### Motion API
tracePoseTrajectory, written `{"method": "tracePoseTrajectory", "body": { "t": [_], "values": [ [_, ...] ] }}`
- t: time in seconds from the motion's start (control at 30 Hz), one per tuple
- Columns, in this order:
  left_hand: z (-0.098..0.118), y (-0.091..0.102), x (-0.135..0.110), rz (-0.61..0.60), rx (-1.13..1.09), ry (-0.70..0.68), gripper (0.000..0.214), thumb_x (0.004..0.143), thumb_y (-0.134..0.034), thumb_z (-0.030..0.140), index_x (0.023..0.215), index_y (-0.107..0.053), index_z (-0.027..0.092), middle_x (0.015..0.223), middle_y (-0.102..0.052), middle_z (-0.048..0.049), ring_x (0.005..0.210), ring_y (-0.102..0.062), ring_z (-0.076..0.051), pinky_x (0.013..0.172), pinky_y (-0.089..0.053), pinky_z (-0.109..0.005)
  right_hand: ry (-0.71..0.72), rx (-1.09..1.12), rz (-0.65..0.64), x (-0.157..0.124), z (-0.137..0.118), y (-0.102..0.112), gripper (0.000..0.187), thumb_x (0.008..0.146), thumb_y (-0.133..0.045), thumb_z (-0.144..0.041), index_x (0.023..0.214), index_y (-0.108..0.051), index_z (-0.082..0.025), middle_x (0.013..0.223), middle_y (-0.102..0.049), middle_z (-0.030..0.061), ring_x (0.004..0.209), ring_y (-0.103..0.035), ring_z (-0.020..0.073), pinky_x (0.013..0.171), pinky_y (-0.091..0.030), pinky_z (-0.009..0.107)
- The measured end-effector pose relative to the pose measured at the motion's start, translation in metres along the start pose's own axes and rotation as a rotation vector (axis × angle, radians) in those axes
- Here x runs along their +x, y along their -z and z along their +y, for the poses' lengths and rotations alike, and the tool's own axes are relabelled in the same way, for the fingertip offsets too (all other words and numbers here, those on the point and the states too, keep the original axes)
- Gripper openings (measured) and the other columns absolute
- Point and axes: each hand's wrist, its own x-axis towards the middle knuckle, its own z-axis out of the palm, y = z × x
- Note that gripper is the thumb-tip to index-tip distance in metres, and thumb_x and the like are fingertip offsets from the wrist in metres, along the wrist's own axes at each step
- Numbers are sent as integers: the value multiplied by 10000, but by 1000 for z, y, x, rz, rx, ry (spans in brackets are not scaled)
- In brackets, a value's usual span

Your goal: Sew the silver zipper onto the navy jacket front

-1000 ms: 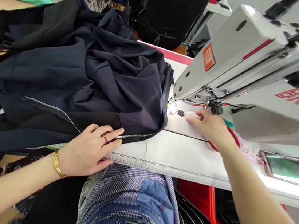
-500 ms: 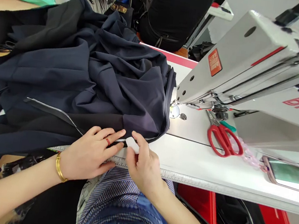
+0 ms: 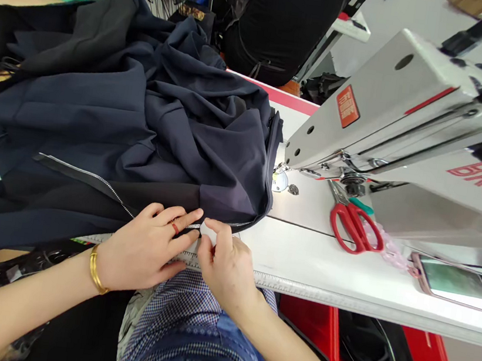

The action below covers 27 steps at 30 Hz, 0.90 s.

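Observation:
A dark navy garment with a silver zipper lies heaped on the white sewing table. My left hand, with a gold bangle and a red ring, lies flat on the garment's edge, fingers stretched over the zipper. My right hand is closed in a pinch on a small white piece, like tailor's chalk, pressed to the fabric beside the zipper, right next to my left fingertips. A ruler strip runs along the table's front edge under both hands.
A grey-white sewing machine stands at the right, its needle area beside the garment. Red-handled scissors and a phone lie on the table to the right. A person in black sits beyond the table.
My right hand came back from beneath the machine head with the white piece and now presses it on the fabric by the zipper. My left hand stayed in place.

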Motion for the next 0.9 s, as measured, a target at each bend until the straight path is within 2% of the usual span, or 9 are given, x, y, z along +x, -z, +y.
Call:
{"method": "tracePoseTrajectory", "body": {
  "t": [0.2, 0.4, 0.57, 0.63, 0.7, 0.8, 0.9],
  "values": [
    [0, 1, -1, -24, 1, 4, 398, 785, -512, 438, 1104, -544, 203, 1345, -416, -67, 1069, -443, -265, 799, -368, -410, -8, -9, -13, 1, 0, 2, 206, 807, -340, -145, 958, -480, -150, 539, -569, -5, 465, -552, 158, 464, -387, 240],
    [0, 1, -1, -33, -2, 6, 399, 787, -510, 432, 1115, -535, 208, 1353, -406, -59, 1079, -435, -263, 805, -364, -412, -18, 1, -18, 3, -1, 2, 221, 812, -341, -153, 976, -488, -144, 547, -579, 0, 465, -552, 161, 462, -376, 239],
    [1, 1, -1, -31, -13, 20, 392, 786, -514, 428, 1107, -533, 205, 1356, -400, -69, 1084, -432, -262, 809, -360, -412, -49, 140, -52, -6, 4, 13, 209, 804, -362, -160, 948, -514, -164, 576, -592, -12, 464, -547, 130, 472, -393, 216],
    [1, 1, -1, -11, -15, 20, 380, 780, -523, 429, 1082, -544, 200, 1350, -408, -75, 1077, -438, -263, 806, -360, -410, -140, 182, -12, -10, 18, 23, 207, 817, -384, -197, 969, -523, -178, 609, -603, -19, 426, -516, 105, 459, -392, 202],
    [1, 0, -2, 16, -23, 16, 351, 773, -533, 419, 1046, -557, 199, 1341, -421, -72, 1066, -445, -260, 806, -363, -408, -290, 131, 75, -10, 41, 36, 224, 823, -405, -262, 988, -533, -182, 612, -599, -21, 405, -492, 101, 462, -395, 207],
    [0, -3, -2, 74, -43, 12, 274, 771, -537, 382, 964, -575, 191, 1309, -458, -66, 1047, -456, -256, 802, -375, -400, -472, -85, 225, -4, 87, 54, 309, 800, -409, -365, 989, -551, -165, 638, -590, 13, 502, -534, 150, 532, -411, 259],
    [-1, -5, -3, 126, -40, 4, 215, 776, -531, 357, 886, -581, 180, 1264, -501, -67, 1020, -467, -255, 786, -393, -391, -549, -264, 246, 2, 130, 65, 365, 793, -375, -376, 1024, -553, -158, 652, -576, 37, 610, -551, 209, 569, -396, 305]
  ]
}}
